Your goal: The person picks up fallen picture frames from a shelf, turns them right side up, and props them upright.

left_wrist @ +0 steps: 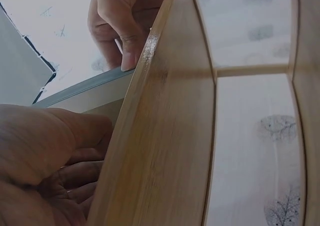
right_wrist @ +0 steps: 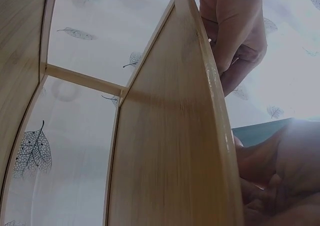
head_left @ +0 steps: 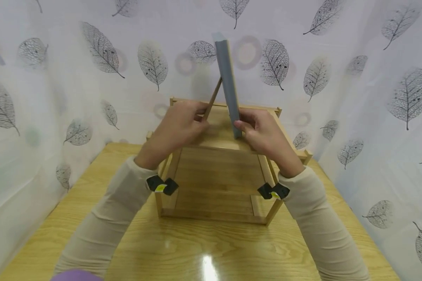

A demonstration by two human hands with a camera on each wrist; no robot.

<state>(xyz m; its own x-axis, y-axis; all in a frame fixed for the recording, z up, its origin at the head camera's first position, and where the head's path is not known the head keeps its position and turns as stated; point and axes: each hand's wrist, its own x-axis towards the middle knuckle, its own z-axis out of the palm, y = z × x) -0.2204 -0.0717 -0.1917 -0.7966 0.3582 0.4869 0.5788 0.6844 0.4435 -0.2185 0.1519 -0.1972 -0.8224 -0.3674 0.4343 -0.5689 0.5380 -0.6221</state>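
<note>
While both hands are working up on the top shelf of the wooden rack (head_left: 218,175), a grey book (head_left: 228,86) is standing on its edge there, leaning a bit toward 11 o'clock. The right hand (head_left: 263,136) is pinching the book's lower end between thumb and fingers, probably so it isn't tipping over. The left hand (head_left: 177,128) is curling its fingers round a thin wooden rod (head_left: 212,99) that's slanting up against the book from 7 o'clock, looking like a prop to keep the thing upright. Rack is sitting mid-worktop (head_left: 197,249), at 12 o'clock from the person, with leaf-print curtain (head_left: 56,78) hanging all around. Wrist views are mostly showing rack panels close up, with fingers at the book's edge.
</note>
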